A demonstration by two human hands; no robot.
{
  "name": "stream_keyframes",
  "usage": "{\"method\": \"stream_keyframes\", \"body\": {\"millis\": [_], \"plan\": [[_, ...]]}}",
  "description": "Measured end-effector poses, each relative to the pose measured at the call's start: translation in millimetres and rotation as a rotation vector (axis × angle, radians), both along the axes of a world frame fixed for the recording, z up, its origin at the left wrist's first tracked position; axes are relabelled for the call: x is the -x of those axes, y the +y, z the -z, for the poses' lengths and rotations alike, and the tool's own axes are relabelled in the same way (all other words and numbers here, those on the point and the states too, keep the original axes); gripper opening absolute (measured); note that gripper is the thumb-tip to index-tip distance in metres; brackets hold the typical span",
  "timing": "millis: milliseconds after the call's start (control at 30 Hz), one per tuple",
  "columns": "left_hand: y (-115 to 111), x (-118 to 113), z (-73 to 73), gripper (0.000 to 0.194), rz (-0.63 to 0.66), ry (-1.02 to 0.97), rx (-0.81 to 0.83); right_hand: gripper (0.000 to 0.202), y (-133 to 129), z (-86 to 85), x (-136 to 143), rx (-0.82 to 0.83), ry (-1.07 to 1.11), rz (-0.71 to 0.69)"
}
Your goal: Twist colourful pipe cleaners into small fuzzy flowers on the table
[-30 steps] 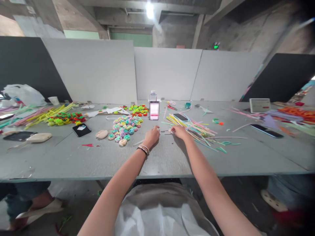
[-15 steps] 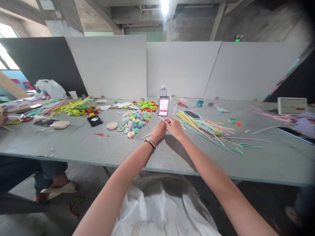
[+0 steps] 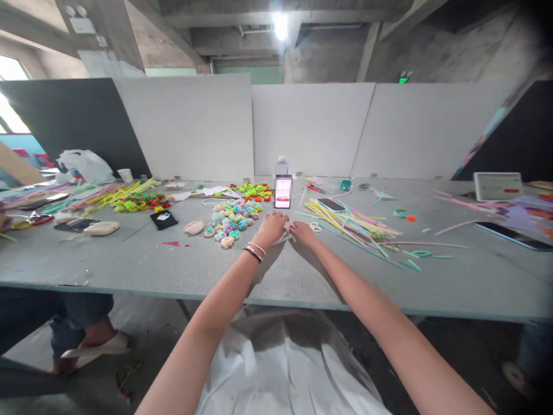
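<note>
My left hand (image 3: 272, 227), with bracelets at its wrist, is closed on a pale strip (image 3: 283, 239) that looks like a pipe cleaner. My right hand (image 3: 303, 233) pinches the same pale piece just beside it, the fingertips of both hands nearly touching. Behind them a phone (image 3: 283, 193) with a lit screen stands upright against a clear bottle (image 3: 282, 165). A pile of pastel fuzzy pieces (image 3: 235, 219) lies left of my hands. White-handled scissors (image 3: 315, 227) rest right of my right hand, near a bundle of coloured pipe cleaners (image 3: 354, 225).
On the grey table (image 3: 173, 271) are a black square object (image 3: 163, 219), a beige oval item (image 3: 194, 227), red-and-green fuzzy pieces (image 3: 142, 202) and a dark phone (image 3: 514, 236). A person's foot (image 3: 99, 343) shows below left.
My hands have drawn slightly apart, and more of the pale strip shows between and below them. The whole view has shifted a little.
</note>
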State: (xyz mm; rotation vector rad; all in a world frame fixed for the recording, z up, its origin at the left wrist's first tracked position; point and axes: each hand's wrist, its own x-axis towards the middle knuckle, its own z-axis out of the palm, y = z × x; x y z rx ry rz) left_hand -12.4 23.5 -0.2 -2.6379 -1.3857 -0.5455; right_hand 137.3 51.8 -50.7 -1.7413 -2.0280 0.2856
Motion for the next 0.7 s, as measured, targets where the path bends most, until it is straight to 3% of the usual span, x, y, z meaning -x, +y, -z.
{"method": "stream_keyframes", "body": {"millis": [133, 200, 300, 400, 467, 567, 700], "plan": [[-19, 49, -24.9, 0.029, -0.321, 0.122, 0.093, 0.022, -5, 3.5, -1, -0.083, -0.104, -0.027], [-31, 78, -24.2, 0.035, -0.4, 0.17, 0.118, 0.022, -7, 4.1, 1, -0.11, -0.149, -0.033], [-47, 111, -10.1, 0.034, -0.55, 0.25, 0.123, 0.022, -8, 3.9, 4, -0.078, -0.166, -0.015], [-54, 128, 2.7, 0.023, -0.473, 0.247, 0.121, 0.022, -7, 3.5, 4, -0.068, -0.163, -0.013], [-52, 137, 3.7, 0.026, -0.395, 0.217, 0.121, 0.023, -8, 3.3, 3, -0.071, -0.162, -0.025], [-42, 151, -4.9, 0.03, -0.332, 0.122, 0.118, 0.023, -10, 2.8, 3, -0.082, -0.175, -0.037], [-18, 172, -18.5, 0.034, -0.451, -0.043, 0.058, 0.022, -12, 3.1, 2, -0.107, -0.204, -0.052]]}}
